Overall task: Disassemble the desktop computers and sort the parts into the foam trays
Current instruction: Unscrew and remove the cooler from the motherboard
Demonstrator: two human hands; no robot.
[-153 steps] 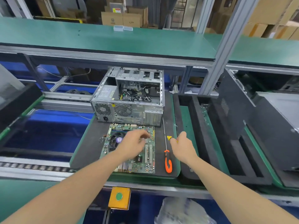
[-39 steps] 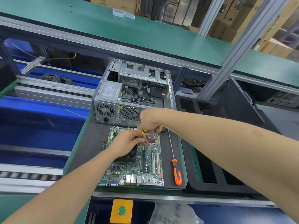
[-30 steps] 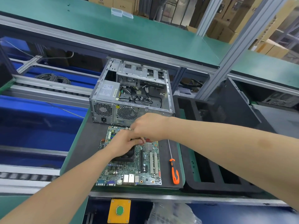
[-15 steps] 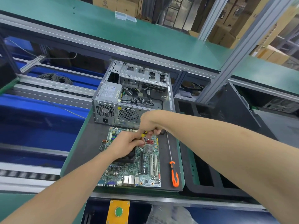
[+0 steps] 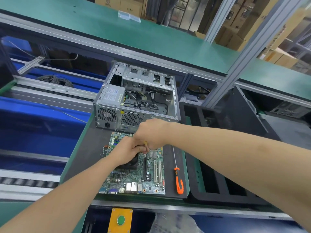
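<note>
Partway only: unscrewing at the green circuit motherboard [image 5: 134, 179] lying outside the open grey steel case [image 5: 109, 115], gripping a yellow-handled screwdriver [image 5: 145, 143] in the right hand [image 5: 151, 133], pinching its shank with the left hand [image 5: 128, 153], sorting into the black foam tray [image 5: 195, 196] probably all ahead.

The motherboard [image 5: 134, 175] lies under the left hand [image 5: 128, 153] and right hand [image 5: 151, 133]; computer case [image 5: 134, 98] just behind them; screwdriver [image 5: 179, 182] to their right on the mat [image 5: 87, 148]; foam tray [image 5: 210, 198] farther right.

The far end of the dark mat [image 5: 84, 158] is closed off by the open computer case [image 5: 117, 115]. Bare room is left along the left side of the motherboard [image 5: 134, 179]; on its right, the narrow strip is taken by an orange screwdriver [image 5: 179, 182], seemingly just beside the foam tray [image 5: 218, 198].
</note>
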